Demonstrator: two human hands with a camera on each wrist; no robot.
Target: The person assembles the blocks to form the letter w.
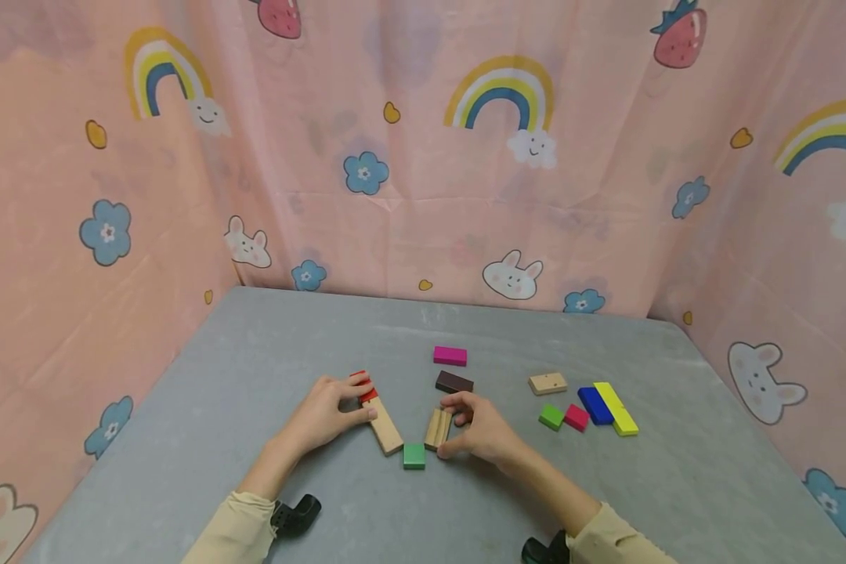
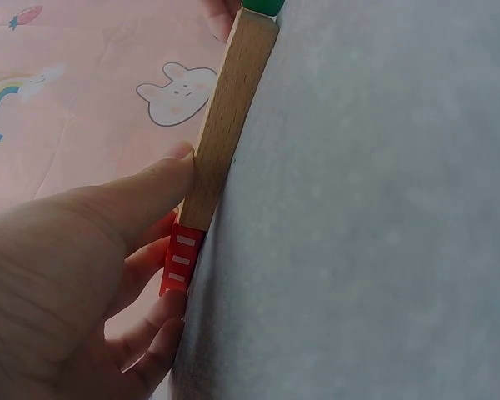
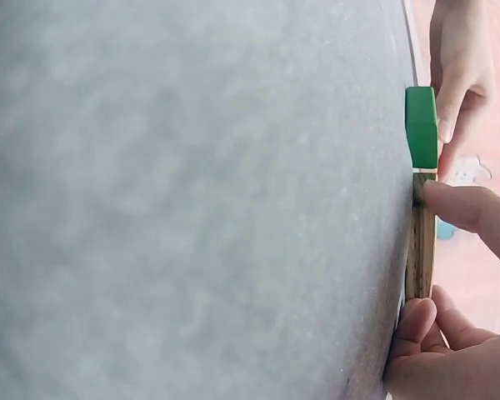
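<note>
My left hand [image 1: 327, 411] holds a red block [image 2: 182, 254] with white marks, fingers round its far end. Its thumb presses the side of a long plain wooden block [image 1: 386, 429] that lies end to end with the red one. My right hand [image 1: 486, 429] pinches a shorter grooved wooden block [image 1: 436, 429] lengthwise, thumb at the near end and fingertips at the far end. Between the near ends of the two wooden blocks sits a green block [image 1: 413, 457], and the blocks together form a V on the table.
Beyond my right hand lie a dark brown block [image 1: 454, 381] and a magenta block [image 1: 450, 356]. Farther right are a small wooden block [image 1: 547, 383], a light green block [image 1: 552, 417], a pinkish-red block [image 1: 576, 417], a blue block [image 1: 595, 405] and a yellow block [image 1: 616, 409] on the grey table [image 1: 310, 337].
</note>
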